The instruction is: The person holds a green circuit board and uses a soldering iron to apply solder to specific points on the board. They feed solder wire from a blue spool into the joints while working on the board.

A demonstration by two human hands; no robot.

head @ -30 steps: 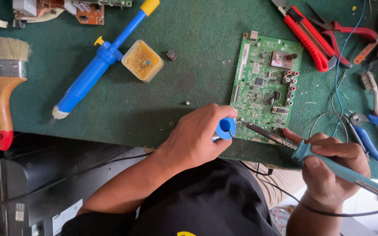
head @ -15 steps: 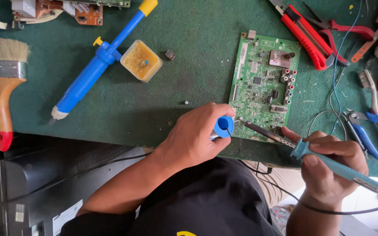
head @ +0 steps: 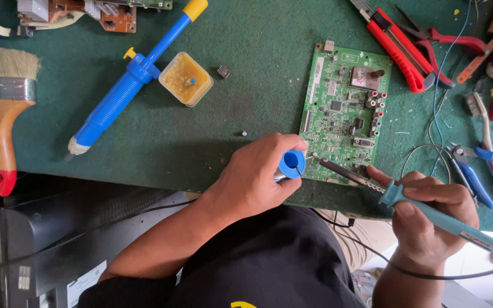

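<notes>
A green circuit board (head: 343, 111) lies on the green mat. My left hand (head: 255, 177) grips a small blue spool of solder wire (head: 291, 164) at the board's lower left corner, with a thin wire end sticking out toward the board. My right hand (head: 429, 214) holds a teal-handled soldering iron (head: 429, 214). Its dark tip (head: 329, 165) reaches the board's lower edge, close to the solder wire.
A blue desoldering pump (head: 126, 85), a yellow flux tub (head: 185, 78) and a small black chip (head: 223, 72) lie left of the board. A paintbrush (head: 7, 114) is at far left. Red cutters (head: 397, 43), pliers and other tools crowd the right side.
Both hands shifted slightly. The iron tip and the solder spool stay at the board's lower left corner.
</notes>
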